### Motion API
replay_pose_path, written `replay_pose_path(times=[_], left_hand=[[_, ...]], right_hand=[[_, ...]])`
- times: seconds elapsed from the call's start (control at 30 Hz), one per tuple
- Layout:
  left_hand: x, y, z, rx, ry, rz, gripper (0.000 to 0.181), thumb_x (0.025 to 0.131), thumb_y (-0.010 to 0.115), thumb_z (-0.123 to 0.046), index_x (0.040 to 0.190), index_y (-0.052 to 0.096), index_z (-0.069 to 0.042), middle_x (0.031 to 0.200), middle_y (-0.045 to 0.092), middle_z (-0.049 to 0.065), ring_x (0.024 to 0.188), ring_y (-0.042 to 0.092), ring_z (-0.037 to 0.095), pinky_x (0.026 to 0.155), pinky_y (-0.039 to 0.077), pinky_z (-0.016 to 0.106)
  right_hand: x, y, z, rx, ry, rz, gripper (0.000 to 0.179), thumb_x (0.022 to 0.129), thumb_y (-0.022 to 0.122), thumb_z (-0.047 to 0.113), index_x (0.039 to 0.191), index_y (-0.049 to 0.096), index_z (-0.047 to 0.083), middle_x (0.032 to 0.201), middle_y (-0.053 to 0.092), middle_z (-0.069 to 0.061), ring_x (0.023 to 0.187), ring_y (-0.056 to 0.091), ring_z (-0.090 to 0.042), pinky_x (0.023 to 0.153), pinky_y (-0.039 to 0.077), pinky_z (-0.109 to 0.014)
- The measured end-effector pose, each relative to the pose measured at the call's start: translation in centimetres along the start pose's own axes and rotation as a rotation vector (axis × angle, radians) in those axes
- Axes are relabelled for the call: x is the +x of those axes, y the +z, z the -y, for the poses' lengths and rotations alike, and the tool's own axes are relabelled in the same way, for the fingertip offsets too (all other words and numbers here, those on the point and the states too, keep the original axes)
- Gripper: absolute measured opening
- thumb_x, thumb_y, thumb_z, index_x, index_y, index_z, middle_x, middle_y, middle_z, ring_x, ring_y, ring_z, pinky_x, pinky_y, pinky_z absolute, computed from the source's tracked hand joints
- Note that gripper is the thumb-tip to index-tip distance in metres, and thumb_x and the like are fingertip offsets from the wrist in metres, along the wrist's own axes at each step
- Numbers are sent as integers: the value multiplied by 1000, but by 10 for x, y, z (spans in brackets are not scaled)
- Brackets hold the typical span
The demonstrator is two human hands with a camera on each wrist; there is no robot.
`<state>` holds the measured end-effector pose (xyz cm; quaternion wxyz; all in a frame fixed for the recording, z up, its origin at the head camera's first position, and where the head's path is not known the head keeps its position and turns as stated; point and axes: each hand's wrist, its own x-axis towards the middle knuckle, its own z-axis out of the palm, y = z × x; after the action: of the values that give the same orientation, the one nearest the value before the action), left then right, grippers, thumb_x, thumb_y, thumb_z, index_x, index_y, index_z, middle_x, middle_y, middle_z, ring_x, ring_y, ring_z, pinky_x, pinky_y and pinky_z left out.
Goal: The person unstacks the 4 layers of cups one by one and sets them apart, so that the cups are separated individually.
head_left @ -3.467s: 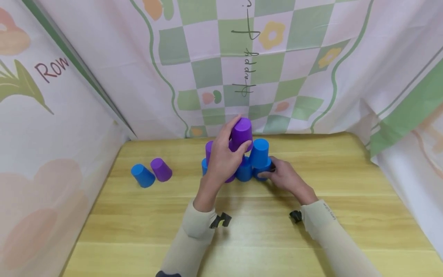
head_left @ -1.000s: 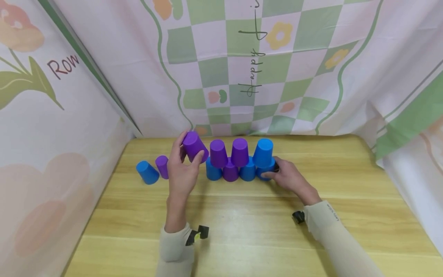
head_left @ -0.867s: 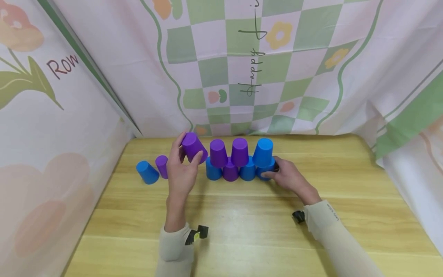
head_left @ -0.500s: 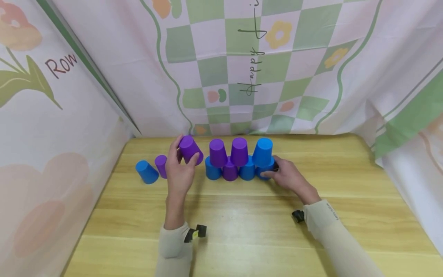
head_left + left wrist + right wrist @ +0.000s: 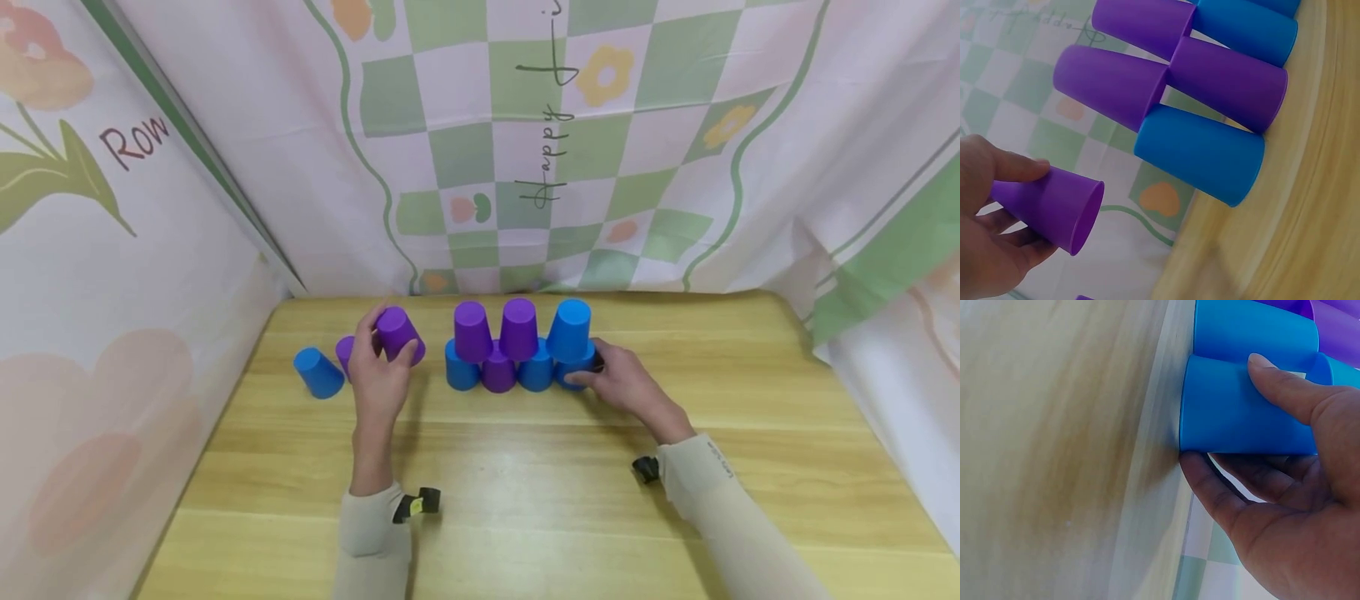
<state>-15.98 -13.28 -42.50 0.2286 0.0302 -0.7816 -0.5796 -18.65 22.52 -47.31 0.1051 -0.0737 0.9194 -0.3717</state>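
Observation:
My left hand [image 5: 380, 382] grips a purple cup [image 5: 400, 336], mouth down and a little tilted, left of the stacked cups; in the left wrist view, thumb and fingers wrap that cup [image 5: 1054, 206]. My right hand [image 5: 624, 385] holds the blue cup [image 5: 573, 373] at the right end of the stack's bottom row, thumb on its near side. That row also has a blue cup [image 5: 462, 368], a purple cup [image 5: 498, 372] and another blue cup [image 5: 536, 370], all upside down. Above them stand two purple cups [image 5: 472, 332] and one blue cup [image 5: 570, 328].
At the left of the wooden table [image 5: 525, 500] stand a loose blue cup [image 5: 318, 373] and a loose purple cup [image 5: 344, 352], the latter partly hidden by my left hand. A patterned curtain [image 5: 528, 167] hangs behind the table's far edge.
My left hand has carried the purple cup from above the upper row, leftward and down, to the stack's left side. My right hand stays at the end blue cup.

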Motion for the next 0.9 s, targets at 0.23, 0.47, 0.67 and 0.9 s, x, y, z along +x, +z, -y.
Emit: replay_pose_path(times=[0.23,0.47,0.67,0.9], left_hand=[[2,2,12,-7,-96,3,65,94,75,2,151,51,-16,153,55,12,141,53,39,118,45,54],[3,7,28,-15,-157,-13,60,96,73,1,150,52,-13,152,55,13,142,53,40,120,43,53],[3,10,37,-24,-151,-33,57,95,73,0,147,54,-12,150,57,15,144,52,39,122,41,52],[3,12,44,-34,-170,-45,55,95,73,1,146,56,-10,152,56,16,146,50,38,123,40,51]], right_hand=[[-1,1,-2,12,-7,-1,55,101,72,37,141,55,3,133,67,-19,112,63,-35,102,55,-59],[-1,0,-2,16,-9,0,55,100,73,37,140,56,2,132,67,-20,111,63,-35,102,56,-58],[-1,0,0,14,0,3,56,100,73,37,140,55,2,133,66,-21,110,63,-36,102,55,-59],[-1,0,1,3,12,7,56,100,73,36,140,55,2,131,66,-20,106,61,-34,100,56,-55]])
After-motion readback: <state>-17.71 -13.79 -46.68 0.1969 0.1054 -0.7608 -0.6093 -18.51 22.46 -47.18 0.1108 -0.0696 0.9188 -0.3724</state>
